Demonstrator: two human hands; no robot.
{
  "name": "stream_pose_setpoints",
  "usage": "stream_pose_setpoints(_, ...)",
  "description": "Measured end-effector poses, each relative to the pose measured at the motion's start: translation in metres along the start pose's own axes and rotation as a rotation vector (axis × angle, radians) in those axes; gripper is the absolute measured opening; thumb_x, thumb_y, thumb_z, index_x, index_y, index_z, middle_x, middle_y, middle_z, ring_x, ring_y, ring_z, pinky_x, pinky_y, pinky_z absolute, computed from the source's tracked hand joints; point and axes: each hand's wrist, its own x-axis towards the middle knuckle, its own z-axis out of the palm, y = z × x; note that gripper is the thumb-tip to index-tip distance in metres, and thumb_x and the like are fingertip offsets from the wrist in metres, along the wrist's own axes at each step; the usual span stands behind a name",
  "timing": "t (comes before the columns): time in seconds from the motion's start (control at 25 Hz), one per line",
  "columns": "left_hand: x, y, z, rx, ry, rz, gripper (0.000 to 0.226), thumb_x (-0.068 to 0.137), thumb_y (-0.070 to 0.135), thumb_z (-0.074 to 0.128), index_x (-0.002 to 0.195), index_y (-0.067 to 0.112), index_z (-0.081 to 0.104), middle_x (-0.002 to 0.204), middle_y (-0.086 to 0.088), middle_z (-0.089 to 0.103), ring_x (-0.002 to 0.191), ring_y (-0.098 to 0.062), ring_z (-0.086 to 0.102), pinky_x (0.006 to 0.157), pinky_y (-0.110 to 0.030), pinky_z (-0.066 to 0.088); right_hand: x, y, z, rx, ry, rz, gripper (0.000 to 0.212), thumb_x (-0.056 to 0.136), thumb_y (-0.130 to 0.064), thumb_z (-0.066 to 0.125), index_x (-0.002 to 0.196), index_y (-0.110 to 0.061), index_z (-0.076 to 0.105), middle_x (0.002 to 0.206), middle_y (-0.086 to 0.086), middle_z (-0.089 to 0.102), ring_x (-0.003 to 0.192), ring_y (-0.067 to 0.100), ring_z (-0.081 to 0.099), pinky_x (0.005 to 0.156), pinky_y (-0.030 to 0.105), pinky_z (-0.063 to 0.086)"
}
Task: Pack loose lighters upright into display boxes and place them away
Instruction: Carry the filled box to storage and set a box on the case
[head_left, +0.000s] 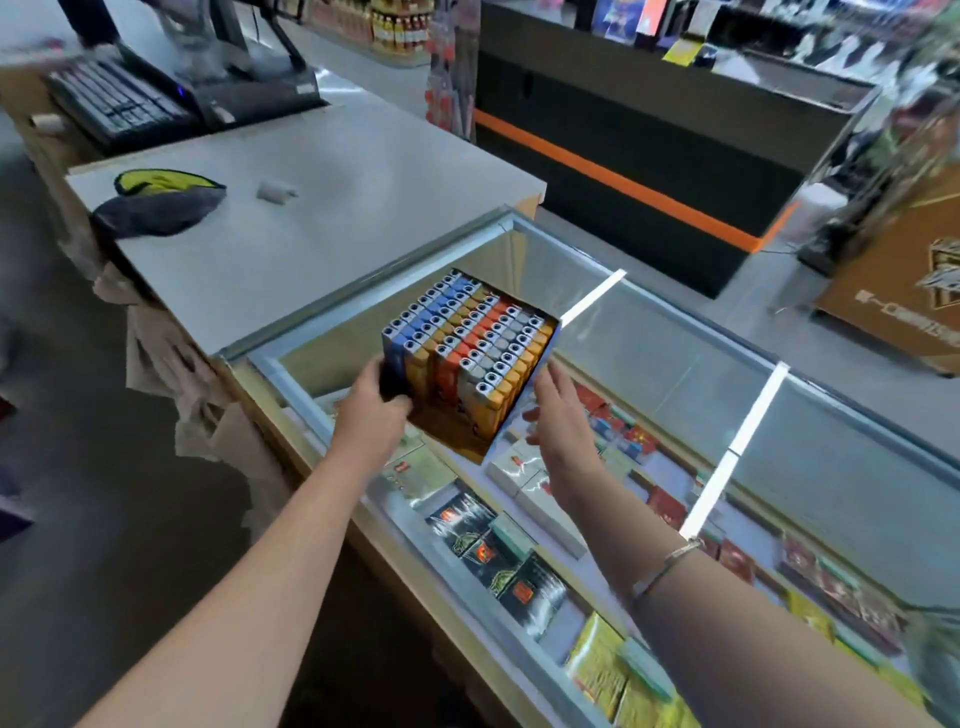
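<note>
In the middle of the frame the left hand (375, 396) grips the near left corner of the display box (470, 447), with its fingers curled around the box edge. The right hand (558, 415) is at the right side of the same box with its fingers straight and relaxed; the fingertips are very near the box wall, but I cannot tell if they really touch it. On the right wrist there is a thin silver bracelet (670, 564).

The display box is held tilted above the glass showcase (649, 353), a little above the centre of the picture. It is full of lighters (467, 338), which stand upright in close rows, their metal tops showing. The rows are blue, orange, red and grey.

Under the glass, in the lower right part of the frame, many cigarette packs (498, 551) lie flat in rows. Two bright light strips reflect on the glass.

To the upper left of the showcase is a white surface (337, 171). On it lie a dark cloth (156, 210) with a yellow part, and a small white object (275, 189) near it. In the upper left corner a black keyboard (111, 104) stands beside a cash register (249, 78). In the upper right is a black counter with an orange stripe (623, 182).
</note>
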Motion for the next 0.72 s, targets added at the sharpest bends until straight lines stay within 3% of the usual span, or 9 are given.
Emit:
stream_pose_setpoints(0.04, -0.001, -0.001, 0.0, 0.027, 0.01, 0.005, 0.045, 0.08, -0.001, 0.05, 0.114, 0.029, 0.05, 0.106, 0.002, 0.059, 0.102, -0.022, 0.053, 0.087, -0.033, 0.041, 0.001, 0.002, 0.0, -0.025, -0.01, -0.032, 0.045, 0.099, -0.043, 0.03, 0.143, -0.032, 0.029, 0.138, -0.001, 0.044, 0.121, 0.019, 0.045, 0.097, 0.035, 0.041)
stream_pose_setpoints(0.16, -0.009, -0.001, -0.005, 0.042, 0.004, 0.027, 0.045, 0.08, -0.005, 0.046, 0.107, 0.03, 0.054, 0.096, 0.008, 0.06, 0.095, -0.016, 0.054, 0.084, -0.034, 0.046, 0.0, 0.007, -0.005, 0.005, -0.024, -0.116, 0.037, 0.1, -0.036, 0.03, 0.136, -0.034, 0.037, 0.115, -0.01, 0.057, 0.098, 0.004, 0.056, 0.071, 0.019, 0.047)
stream_pose_setpoints(0.28, -0.024, -0.001, -0.009, 0.007, -0.03, 0.042, 0.04, 0.083, -0.006, 0.043, 0.095, 0.026, 0.064, 0.088, 0.014, 0.067, 0.085, -0.004, 0.061, 0.068, -0.013, 0.044, 0.002, 0.009, -0.02, -0.048, 0.065, -0.154, 0.024, 0.098, -0.033, 0.036, 0.11, -0.034, 0.057, 0.102, -0.01, 0.063, 0.098, 0.013, 0.059, 0.081, 0.035, 0.05)
stream_pose_setpoints(0.36, -0.029, 0.002, -0.008, -0.069, -0.09, 0.003, 0.04, 0.087, -0.003, 0.04, 0.093, 0.027, 0.066, 0.079, 0.012, 0.072, 0.077, -0.002, 0.067, 0.062, -0.009, 0.046, 0.001, 0.015, -0.034, -0.137, 0.139, -0.162, 0.023, 0.097, -0.031, 0.039, 0.091, -0.032, 0.062, 0.092, -0.006, 0.064, 0.092, 0.015, 0.06, 0.084, 0.045, 0.051)
stream_pose_setpoints(0.44, -0.025, 0.01, 0.0, -0.126, -0.101, -0.011, 0.031, 0.094, 0.01, 0.04, 0.106, 0.028, 0.063, 0.084, 0.011, 0.071, 0.077, -0.002, 0.067, 0.069, -0.019, 0.049, 0.001, 0.02, -0.047, -0.156, 0.148, -0.142, 0.027, 0.097, -0.028, 0.04, 0.091, -0.018, 0.064, 0.09, 0.006, 0.065, 0.085, 0.022, 0.063, 0.078, 0.049, 0.053)
stream_pose_setpoints(0.56, -0.018, 0.022, 0.022, -0.29, -0.108, -0.026, 0.027, 0.097, 0.037, 0.04, 0.109, 0.028, 0.062, 0.094, 0.013, 0.069, 0.085, 0.001, 0.064, 0.071, -0.024, 0.048, 0.013, 0.012, -0.055, -0.165, 0.181, -0.138, 0.028, 0.098, -0.025, 0.037, 0.103, -0.009, 0.06, 0.092, 0.01, 0.064, 0.075, 0.019, 0.062, 0.058, 0.032, 0.054)
stream_pose_setpoints(0.72, -0.019, 0.026, 0.037, -0.622, -0.174, -0.144, 0.036, 0.095, 0.044, 0.041, 0.089, 0.027, 0.072, 0.089, -0.001, 0.074, 0.083, -0.017, 0.07, 0.059, -0.025, 0.053, 0.028, -0.002, -0.044, -0.137, 0.148, -0.098, 0.034, 0.097, -0.029, 0.039, 0.093, -0.007, 0.065, 0.092, 0.014, 0.068, 0.088, 0.03, 0.063, 0.08, 0.045, 0.051)
